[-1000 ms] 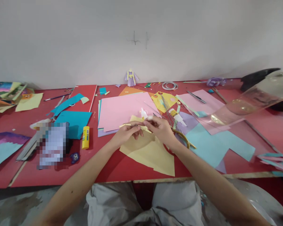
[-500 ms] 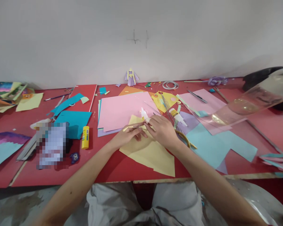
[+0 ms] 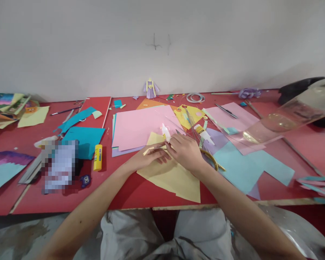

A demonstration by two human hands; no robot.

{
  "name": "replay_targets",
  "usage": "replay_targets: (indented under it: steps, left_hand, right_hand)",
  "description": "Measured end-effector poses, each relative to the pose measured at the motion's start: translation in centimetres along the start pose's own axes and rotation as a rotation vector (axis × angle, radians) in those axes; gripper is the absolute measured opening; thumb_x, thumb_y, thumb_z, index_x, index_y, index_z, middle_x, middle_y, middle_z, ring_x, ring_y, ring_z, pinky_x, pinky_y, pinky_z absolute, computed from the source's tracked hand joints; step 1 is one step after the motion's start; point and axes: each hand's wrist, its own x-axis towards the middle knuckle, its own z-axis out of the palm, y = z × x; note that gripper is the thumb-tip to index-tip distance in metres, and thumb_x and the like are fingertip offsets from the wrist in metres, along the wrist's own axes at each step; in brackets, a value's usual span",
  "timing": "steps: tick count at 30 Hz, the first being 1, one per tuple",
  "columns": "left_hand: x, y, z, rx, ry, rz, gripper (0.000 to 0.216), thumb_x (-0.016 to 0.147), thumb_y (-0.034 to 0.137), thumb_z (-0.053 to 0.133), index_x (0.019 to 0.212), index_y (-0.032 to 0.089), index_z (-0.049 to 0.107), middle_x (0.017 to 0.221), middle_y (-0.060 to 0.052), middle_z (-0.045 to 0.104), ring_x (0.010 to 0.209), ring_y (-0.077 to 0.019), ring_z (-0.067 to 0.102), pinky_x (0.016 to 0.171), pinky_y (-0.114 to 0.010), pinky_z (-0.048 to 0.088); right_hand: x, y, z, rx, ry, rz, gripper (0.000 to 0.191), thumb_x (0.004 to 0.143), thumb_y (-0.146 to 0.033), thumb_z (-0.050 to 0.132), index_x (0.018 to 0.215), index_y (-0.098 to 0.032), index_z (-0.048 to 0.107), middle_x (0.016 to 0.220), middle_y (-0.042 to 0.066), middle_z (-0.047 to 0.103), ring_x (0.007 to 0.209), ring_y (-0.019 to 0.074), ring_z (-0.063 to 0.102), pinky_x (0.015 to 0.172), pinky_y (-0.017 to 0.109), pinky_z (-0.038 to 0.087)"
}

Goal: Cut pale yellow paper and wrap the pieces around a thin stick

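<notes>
My left hand (image 3: 148, 157) and my right hand (image 3: 185, 151) meet over a pale yellow sheet of paper (image 3: 173, 178) near the front edge of the red table (image 3: 141, 193). The left fingers pinch a thin yellow paper strip (image 3: 148, 150). The right hand curls its fingers around the other end of that small piece, beside a little white glue bottle (image 3: 165, 131). A second glue bottle (image 3: 204, 134) lies just to the right, next to yellow-handled scissors (image 3: 212, 159).
Pink sheets (image 3: 143, 126), teal paper (image 3: 83, 139), a light blue sheet (image 3: 249, 164) and a yellow glue stick (image 3: 98, 157) cover the table. A small purple paper doll (image 3: 151, 89) stands by the wall. A clear plastic cylinder (image 3: 289, 115) lies at right. Painted papers (image 3: 5, 104) pile at left.
Both hands have lowered slightly toward the yellow sheet and drawn closer together, the right hand closing over the strip. Nothing else on the table moved.
</notes>
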Motion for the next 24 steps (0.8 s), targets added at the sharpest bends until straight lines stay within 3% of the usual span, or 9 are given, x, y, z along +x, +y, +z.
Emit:
replay_targets:
  steps: [9,18,24]
  left_hand:
    - [-0.9,1.2,0.5,0.086,-0.021,0.05,0.048,0.094,0.043,0.056,0.135,0.018,0.057,0.099,-0.011,0.073,0.083,-0.0194,0.07,0.079,-0.034,0.055]
    - [-0.7,0.7,0.5,0.071,-0.053,0.023,0.046,0.097,0.047,0.05,0.133,0.021,0.057,0.1,-0.009,0.074,0.085,-0.0192,0.071,0.082,-0.033,0.055]
    - [-0.7,0.6,0.3,0.108,-0.073,0.029,0.05,0.098,0.048,0.047,0.139,0.02,0.051,0.1,-0.01,0.074,0.086,-0.0188,0.07,0.082,-0.032,0.054]
  right_hand:
    - [0.0,-0.2,-0.2,-0.021,0.02,0.008,0.027,0.097,-0.021,0.047,0.072,-0.019,0.058,0.069,0.003,0.063,0.067,0.0175,0.056,0.066,0.032,0.034]
    - [0.0,-0.1,0.2,-0.027,0.007,0.025,0.027,0.097,-0.021,0.046,0.073,-0.018,0.059,0.069,0.004,0.064,0.068,0.0177,0.058,0.066,0.031,0.035]
    - [-0.1,0.0,0.2,0.102,-0.044,0.16,0.018,0.093,-0.022,0.052,0.08,-0.017,0.062,0.073,0.005,0.066,0.066,0.0165,0.059,0.061,0.028,0.035]
